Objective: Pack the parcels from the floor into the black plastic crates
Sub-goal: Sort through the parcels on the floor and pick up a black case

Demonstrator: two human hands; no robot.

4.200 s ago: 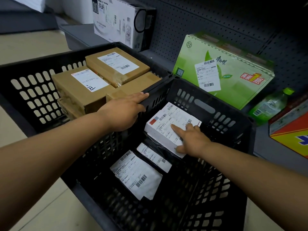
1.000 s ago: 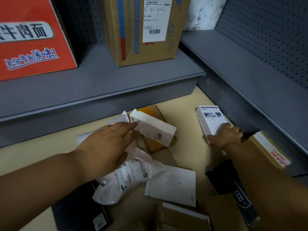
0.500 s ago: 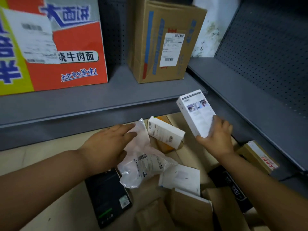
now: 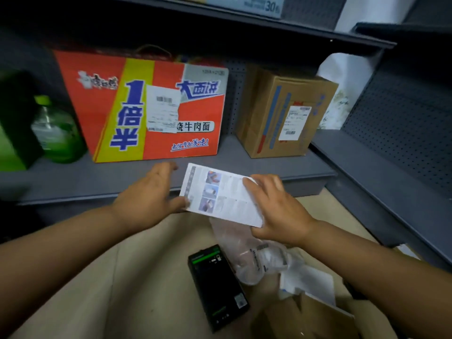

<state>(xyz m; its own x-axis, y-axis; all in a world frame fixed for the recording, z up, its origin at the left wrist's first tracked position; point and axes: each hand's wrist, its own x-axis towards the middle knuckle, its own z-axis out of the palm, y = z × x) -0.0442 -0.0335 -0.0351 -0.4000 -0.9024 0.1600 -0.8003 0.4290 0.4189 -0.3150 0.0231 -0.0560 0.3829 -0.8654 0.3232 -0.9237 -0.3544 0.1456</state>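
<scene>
white printed box (image 4: pixel 221 195), photo column on face | gripped at end by right hand (image 4: pixel 278 211) | corner touched by outstretched left hand (image 4: pixel 146 199)

Single head-worn wide-angle view. Looks forward and down from just above the forearms, pretty close in on left hand (image 4: pixel 146 194) and right hand (image 4: pixel 278 214) with the white box (image 4: pixel 220 194) mid-frame. Faces the grey shelf (image 4: pixel 97 179) straight on; floor (image 4: pixel 146 277) at the bottom.

A small box (image 4: pixel 225 194) sits between the left hand (image 4: pixel 149 192) and right hand (image 4: pixel 278 211). Beyond them, cartons (image 4: pixel 146 108) stand on a shelf (image 4: pixel 73 177); below, parcels (image 4: pixel 217 287) lie on the floor (image 4: pixel 122 277).
</scene>
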